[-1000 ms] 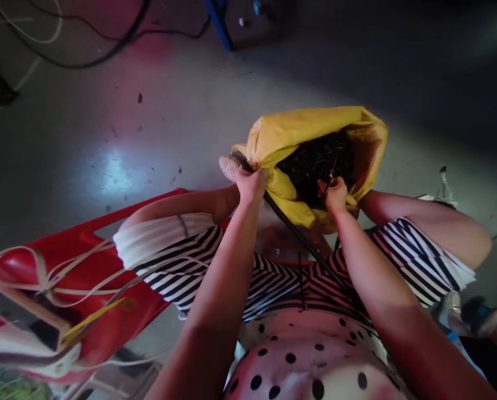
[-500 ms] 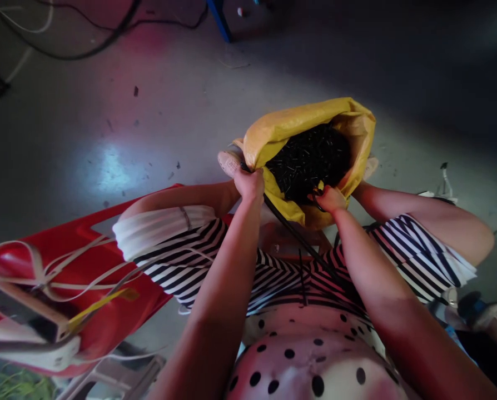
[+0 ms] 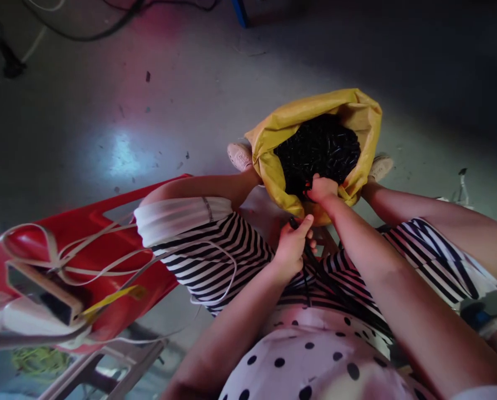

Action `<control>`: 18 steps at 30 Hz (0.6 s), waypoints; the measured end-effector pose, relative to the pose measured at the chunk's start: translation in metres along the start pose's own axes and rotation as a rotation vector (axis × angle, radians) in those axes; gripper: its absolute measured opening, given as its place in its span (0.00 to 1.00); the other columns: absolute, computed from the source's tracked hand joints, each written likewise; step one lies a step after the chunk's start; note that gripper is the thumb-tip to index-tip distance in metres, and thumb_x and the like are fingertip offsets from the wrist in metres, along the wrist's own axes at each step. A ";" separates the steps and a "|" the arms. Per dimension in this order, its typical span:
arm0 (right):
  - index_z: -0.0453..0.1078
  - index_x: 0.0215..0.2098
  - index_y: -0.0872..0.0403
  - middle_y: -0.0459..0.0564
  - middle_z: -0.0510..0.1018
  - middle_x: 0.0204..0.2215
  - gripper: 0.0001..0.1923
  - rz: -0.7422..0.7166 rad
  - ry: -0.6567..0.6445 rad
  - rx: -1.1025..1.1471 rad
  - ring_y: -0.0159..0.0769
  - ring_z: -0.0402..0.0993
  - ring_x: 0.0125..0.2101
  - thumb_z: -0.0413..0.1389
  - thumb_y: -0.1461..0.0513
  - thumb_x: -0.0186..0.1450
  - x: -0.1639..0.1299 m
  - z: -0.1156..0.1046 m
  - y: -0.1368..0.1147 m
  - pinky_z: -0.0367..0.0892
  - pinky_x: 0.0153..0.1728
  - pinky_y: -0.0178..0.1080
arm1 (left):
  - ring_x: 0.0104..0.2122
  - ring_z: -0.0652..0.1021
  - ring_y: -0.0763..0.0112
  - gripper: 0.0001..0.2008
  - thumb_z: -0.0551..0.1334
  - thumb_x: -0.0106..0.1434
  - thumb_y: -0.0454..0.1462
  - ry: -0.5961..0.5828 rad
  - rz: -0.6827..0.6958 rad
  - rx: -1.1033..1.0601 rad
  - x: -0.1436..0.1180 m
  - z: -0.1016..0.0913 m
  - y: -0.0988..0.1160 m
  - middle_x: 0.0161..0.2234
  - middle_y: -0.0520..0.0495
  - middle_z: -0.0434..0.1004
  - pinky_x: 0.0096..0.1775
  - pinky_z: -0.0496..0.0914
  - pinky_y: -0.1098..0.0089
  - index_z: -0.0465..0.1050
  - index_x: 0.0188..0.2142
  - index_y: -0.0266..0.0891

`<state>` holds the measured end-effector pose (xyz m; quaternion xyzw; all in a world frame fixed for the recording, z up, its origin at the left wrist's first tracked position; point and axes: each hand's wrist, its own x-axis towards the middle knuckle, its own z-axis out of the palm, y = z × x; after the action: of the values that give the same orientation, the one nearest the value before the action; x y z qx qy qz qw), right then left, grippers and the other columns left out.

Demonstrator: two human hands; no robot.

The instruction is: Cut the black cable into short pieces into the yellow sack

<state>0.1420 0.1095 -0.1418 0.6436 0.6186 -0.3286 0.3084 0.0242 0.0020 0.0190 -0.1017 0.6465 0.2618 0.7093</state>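
A yellow sack [image 3: 273,166] stands open on the floor between my feet, full of small black pieces [image 3: 319,150]. My right hand [image 3: 321,189] is at the sack's near rim, fingers curled into the black pieces; what it grips is hidden. My left hand [image 3: 294,244] is lower, over my lap, closed on a black cable [image 3: 311,266] that runs down across my striped skirt.
A red plastic stool [image 3: 85,244] with white straps [image 3: 90,261] and a yellow-tagged box stands at my left. Cables lie on the grey floor at the top left. My shoes [image 3: 240,155] flank the sack. A blue leg stands at the top.
My left hand left the sack's rim and dropped toward my lap, sliding along the black cable. My right hand stayed at the sack's near edge. The view shifted slightly.
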 end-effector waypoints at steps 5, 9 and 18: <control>0.69 0.69 0.67 0.78 0.86 0.54 0.28 -0.078 0.037 -0.151 0.58 0.86 0.57 0.62 0.62 0.75 0.023 -0.018 -0.023 0.78 0.55 0.46 | 0.15 0.64 0.78 0.31 0.82 0.57 0.51 -0.014 0.008 -0.068 0.007 -0.002 -0.002 0.18 0.65 0.58 0.18 0.58 0.75 0.58 0.35 0.46; 0.69 0.71 0.69 0.80 0.85 0.55 0.29 -0.098 0.008 -0.249 0.59 0.85 0.60 0.59 0.66 0.74 0.035 -0.023 -0.036 0.77 0.57 0.48 | 0.15 0.63 0.78 0.31 0.82 0.55 0.50 -0.013 0.022 -0.088 0.011 -0.004 0.001 0.18 0.65 0.59 0.18 0.56 0.74 0.59 0.34 0.46; 0.73 0.69 0.69 0.78 0.85 0.56 0.25 -0.095 -0.015 -0.303 0.60 0.85 0.59 0.56 0.66 0.77 0.044 -0.034 -0.035 0.77 0.56 0.49 | 0.15 0.60 0.80 0.26 0.79 0.58 0.45 -0.007 0.027 -0.147 0.018 -0.003 0.010 0.18 0.64 0.58 0.18 0.53 0.75 0.60 0.34 0.45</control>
<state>0.1094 0.1644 -0.1567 0.5573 0.6886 -0.2506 0.3904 0.0169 0.0127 0.0033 -0.1441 0.6243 0.3185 0.6986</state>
